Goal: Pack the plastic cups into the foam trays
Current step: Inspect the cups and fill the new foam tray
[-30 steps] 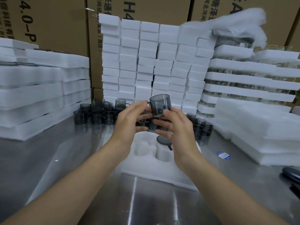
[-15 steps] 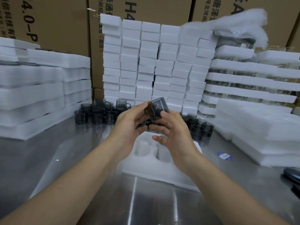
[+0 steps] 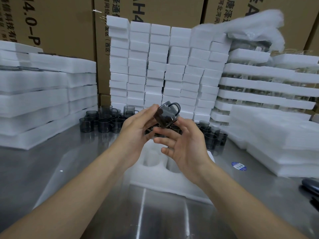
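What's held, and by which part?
Grey plastic cup, tipped: left hand grips its left side, right hand pinches its lower end; handle untouched.

Left hand [image 3: 138, 131] and right hand [image 3: 187, 149] hold tilted smoky cup [image 3: 166, 116], handle uppermost, above foam tray [image 3: 172, 184] at middle of bench [image 3: 72, 169]; loose cups [image 3: 103, 122] near far edge.
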`<state>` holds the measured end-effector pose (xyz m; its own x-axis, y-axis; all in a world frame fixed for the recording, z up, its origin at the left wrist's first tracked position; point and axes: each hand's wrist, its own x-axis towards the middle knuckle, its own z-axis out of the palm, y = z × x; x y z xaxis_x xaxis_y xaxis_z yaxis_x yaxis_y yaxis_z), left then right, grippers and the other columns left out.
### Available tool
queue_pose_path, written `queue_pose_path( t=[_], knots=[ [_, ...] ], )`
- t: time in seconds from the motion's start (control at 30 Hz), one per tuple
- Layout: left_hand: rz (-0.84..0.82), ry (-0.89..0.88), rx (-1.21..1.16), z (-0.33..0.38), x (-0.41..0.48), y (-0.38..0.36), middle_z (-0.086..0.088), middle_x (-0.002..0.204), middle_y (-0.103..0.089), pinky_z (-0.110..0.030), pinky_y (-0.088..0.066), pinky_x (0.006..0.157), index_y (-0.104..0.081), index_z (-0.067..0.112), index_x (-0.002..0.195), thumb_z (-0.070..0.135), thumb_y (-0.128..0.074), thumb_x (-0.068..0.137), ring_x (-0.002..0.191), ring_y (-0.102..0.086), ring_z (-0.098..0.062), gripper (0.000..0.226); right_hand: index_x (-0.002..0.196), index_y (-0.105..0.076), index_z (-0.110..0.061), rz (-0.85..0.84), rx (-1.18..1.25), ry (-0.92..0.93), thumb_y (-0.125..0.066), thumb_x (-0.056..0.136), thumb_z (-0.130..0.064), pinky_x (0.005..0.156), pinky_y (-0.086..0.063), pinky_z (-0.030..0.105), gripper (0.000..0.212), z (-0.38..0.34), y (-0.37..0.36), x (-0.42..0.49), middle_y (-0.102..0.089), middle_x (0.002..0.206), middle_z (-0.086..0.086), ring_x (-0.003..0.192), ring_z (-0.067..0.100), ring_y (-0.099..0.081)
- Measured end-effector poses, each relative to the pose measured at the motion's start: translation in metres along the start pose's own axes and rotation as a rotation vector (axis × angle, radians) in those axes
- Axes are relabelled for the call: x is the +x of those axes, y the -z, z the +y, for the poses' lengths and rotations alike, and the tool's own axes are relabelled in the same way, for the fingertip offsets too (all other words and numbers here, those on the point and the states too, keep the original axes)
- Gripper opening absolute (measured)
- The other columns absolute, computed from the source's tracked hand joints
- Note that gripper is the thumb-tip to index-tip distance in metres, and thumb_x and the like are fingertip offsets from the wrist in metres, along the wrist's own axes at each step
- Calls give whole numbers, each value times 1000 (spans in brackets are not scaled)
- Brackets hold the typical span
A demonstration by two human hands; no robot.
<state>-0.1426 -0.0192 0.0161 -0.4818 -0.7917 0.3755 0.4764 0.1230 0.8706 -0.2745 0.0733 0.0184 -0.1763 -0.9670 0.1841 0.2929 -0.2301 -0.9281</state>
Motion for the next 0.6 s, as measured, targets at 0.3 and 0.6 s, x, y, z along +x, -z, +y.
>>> queue_pose_path(
  t=[0.3, 0.6],
  knots=[
    [-134, 95, 9, 4, -2, 0, -13, 136, -73, -42, -48, 108, -75, 15, 133, 64, -63, 99, 118, -67, -25, 61, 133, -68, -11, -6, -11, -46, -52, 102, -59, 65, -55, 29, 59, -1, -5, 0, -79, 113, 14, 90, 26, -78],
    [-73, 62, 28, 2, -3, -1, -4, 131, -76, -39, -48, 102, -79, 20, 128, 69, -64, 96, 114, -71, -17, 61, 135, -64, -18, 12, -79, 27, -61, 102, -44, 71, -55, 32, 42, 1, -6, -4, -78, 120, 12, 95, 26, -78]
  ],
)
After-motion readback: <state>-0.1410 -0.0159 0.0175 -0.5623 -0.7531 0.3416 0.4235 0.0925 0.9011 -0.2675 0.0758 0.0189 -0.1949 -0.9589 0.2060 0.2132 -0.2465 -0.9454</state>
